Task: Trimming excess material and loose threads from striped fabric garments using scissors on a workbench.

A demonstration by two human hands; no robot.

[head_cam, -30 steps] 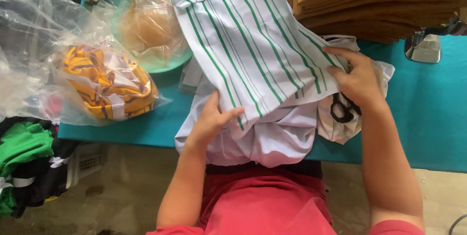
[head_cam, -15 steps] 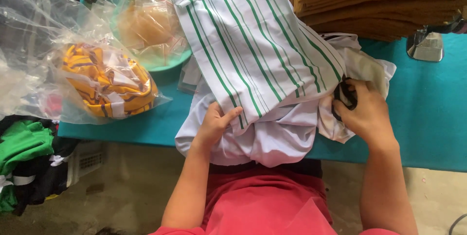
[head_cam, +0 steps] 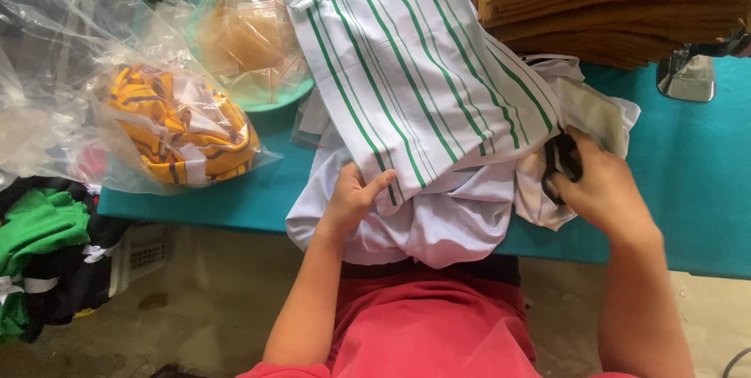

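Note:
A white cloth with green stripes (head_cam: 407, 73) lies across a pile of plain white fabric (head_cam: 446, 222) at the near edge of a teal table (head_cam: 688, 175). My left hand (head_cam: 352, 202) grips the lower edge of the striped cloth, thumb on top. To the right, my right hand (head_cam: 598, 186) is closed on the black handles of scissors (head_cam: 562, 161), resting on the white fabric. The blades are hidden.
A clear bag of yellow striped cloth (head_cam: 184, 132) and a green bowl with a bagged tan item (head_cam: 250, 38) sit at the left. Folded mustard fabric (head_cam: 618, 3) is stacked at the back right beside a metal machine part (head_cam: 688, 77). Green and black garments (head_cam: 39, 253) lie low left.
My right hand has come down off the striped cloth's right edge and closed on the black scissors. My left hand has kept its hold on the cloth's lower edge.

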